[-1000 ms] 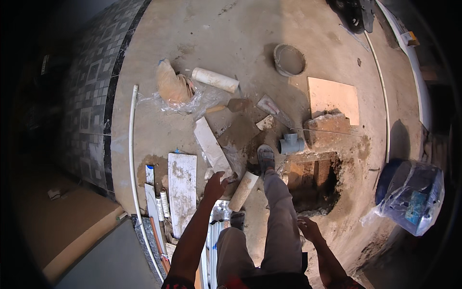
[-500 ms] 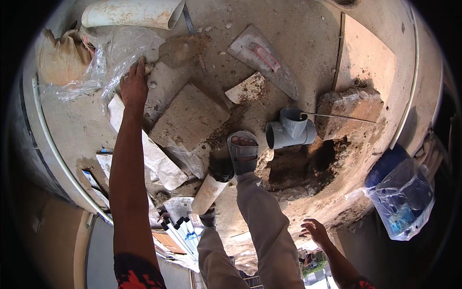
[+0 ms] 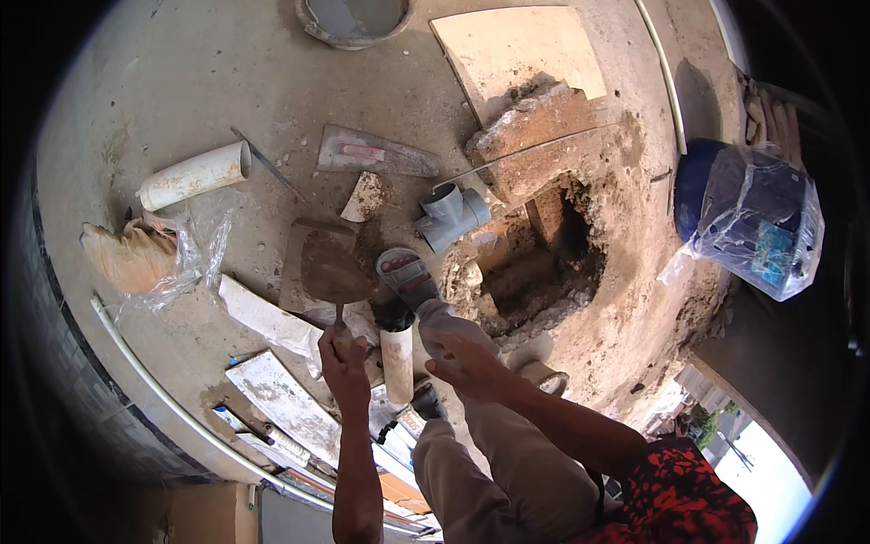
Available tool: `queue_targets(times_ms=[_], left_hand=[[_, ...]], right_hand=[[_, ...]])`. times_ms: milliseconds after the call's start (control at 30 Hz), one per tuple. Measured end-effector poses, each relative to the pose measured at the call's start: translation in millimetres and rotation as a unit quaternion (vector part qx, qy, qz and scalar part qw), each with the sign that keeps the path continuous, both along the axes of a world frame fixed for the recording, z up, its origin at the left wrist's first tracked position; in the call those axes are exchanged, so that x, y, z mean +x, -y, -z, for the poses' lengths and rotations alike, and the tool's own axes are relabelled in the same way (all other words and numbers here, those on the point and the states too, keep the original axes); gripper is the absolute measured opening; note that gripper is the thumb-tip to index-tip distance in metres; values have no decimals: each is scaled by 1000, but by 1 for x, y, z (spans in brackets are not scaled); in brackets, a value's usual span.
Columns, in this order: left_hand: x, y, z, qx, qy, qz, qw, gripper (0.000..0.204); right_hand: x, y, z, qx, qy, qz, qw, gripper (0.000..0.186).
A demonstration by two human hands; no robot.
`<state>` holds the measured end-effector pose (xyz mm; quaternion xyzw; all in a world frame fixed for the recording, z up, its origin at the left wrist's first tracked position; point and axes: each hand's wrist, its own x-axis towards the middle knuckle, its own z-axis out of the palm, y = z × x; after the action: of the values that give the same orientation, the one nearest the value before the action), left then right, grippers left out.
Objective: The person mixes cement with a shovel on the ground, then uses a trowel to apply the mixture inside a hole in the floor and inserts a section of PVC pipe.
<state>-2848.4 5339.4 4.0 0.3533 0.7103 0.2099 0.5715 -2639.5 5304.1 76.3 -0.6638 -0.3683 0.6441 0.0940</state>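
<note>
My left hand (image 3: 345, 370) is wrapped round the handle of a trowel. The trowel's wide, dirty blade (image 3: 333, 265) points away from me, above a flat square slab (image 3: 292, 272) on the ground. My right hand (image 3: 467, 364) is in front of my bent leg, fingers stretched out and holding nothing. Beyond my sandalled foot lies a grey pipe tee (image 3: 451, 218), beside a dug hole (image 3: 544, 263) with broken edges. A white pipe with a black end (image 3: 397, 364) lies between my feet.
A plastering float (image 3: 379, 154) and a broken tile piece (image 3: 364, 197) lie past the tee. A concrete chunk (image 3: 530, 136) borders the hole, with a thin rod across it. A basin (image 3: 355, 23) stands farther off. A plastic-wrapped blue container (image 3: 752, 213) is at right.
My left hand has drawn the trowel back from beside the plastic sheet toward my feet. My right hand has moved in over my leg. The view has shifted to the right.
</note>
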Motion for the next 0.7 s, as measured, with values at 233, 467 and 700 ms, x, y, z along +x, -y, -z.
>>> queue_targets(times_ms=[233, 467, 700], left_hand=[[68, 193, -200, 230, 26, 267, 935, 59], [48, 382, -286, 136, 71, 527, 836, 57], [65, 522, -280, -245, 223, 640, 693, 37]], right_hand=[[2, 149, -144, -4, -50, 213, 976, 40], [131, 447, -138, 165, 448, -67, 876, 12], [162, 689, -92, -262, 347, 115, 893, 38]])
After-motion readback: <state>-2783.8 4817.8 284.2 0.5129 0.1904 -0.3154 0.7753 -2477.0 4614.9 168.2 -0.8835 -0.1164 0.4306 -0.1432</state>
